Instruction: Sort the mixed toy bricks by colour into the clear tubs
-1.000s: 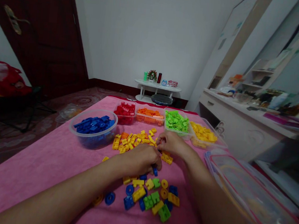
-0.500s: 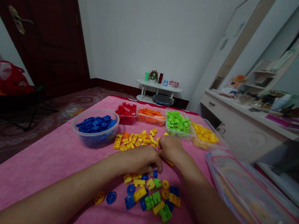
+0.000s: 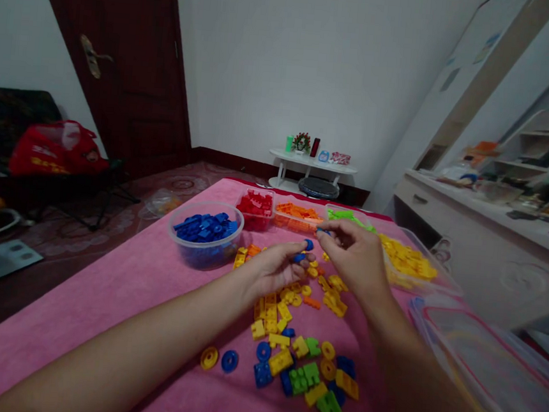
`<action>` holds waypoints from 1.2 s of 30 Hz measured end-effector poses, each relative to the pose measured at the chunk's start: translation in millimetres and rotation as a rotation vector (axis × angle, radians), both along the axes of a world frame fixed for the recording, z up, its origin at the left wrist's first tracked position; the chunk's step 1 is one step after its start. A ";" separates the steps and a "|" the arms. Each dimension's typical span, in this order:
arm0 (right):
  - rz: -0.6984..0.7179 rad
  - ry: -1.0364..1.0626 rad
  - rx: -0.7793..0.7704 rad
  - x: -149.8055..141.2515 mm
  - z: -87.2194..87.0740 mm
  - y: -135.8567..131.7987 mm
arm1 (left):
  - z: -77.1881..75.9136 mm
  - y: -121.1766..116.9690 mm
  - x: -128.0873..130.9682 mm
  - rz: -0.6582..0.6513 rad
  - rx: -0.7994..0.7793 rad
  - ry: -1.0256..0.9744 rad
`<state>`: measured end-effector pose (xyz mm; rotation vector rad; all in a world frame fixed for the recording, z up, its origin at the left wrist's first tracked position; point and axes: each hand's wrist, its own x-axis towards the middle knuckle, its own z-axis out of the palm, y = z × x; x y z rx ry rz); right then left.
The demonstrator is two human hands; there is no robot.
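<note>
My left hand [image 3: 282, 267] is raised over the pile, palm partly turned up, its fingers closed on small blue building blocks [image 3: 300, 257]. Close beside it on the right, my right hand [image 3: 350, 245] pinches another small blue piece [image 3: 323, 231] between thumb and fingertips. Below both hands lie loose yellow building blocks [image 3: 272, 315], with a few orange ones among them. Nearer to me is a mixed group of yellow, blue and green blocks [image 3: 305, 378]. A yellow wheel [image 3: 209, 357] and a blue wheel [image 3: 229, 361] lie apart to its left.
A round tub of blue blocks [image 3: 204, 241] stands at left. Behind the hands are boxes of red [image 3: 255, 209], orange [image 3: 298, 216] and green blocks [image 3: 350, 216], the green partly hidden. Yellow blocks [image 3: 407, 259] fill a box at right. Clear lids [image 3: 472, 364] lie at the right edge.
Both hands have lifted from the yellow pile and now hold small blue pieces. The right hand has moved up and right, and the view has turned left.
</note>
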<state>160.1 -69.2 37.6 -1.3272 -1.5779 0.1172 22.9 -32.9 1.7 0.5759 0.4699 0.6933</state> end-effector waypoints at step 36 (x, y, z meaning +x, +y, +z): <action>0.470 -0.995 -0.696 -74.4 -13.9 -70.3 | 61.0 37.0 -83.1 0.218 1.359 1.083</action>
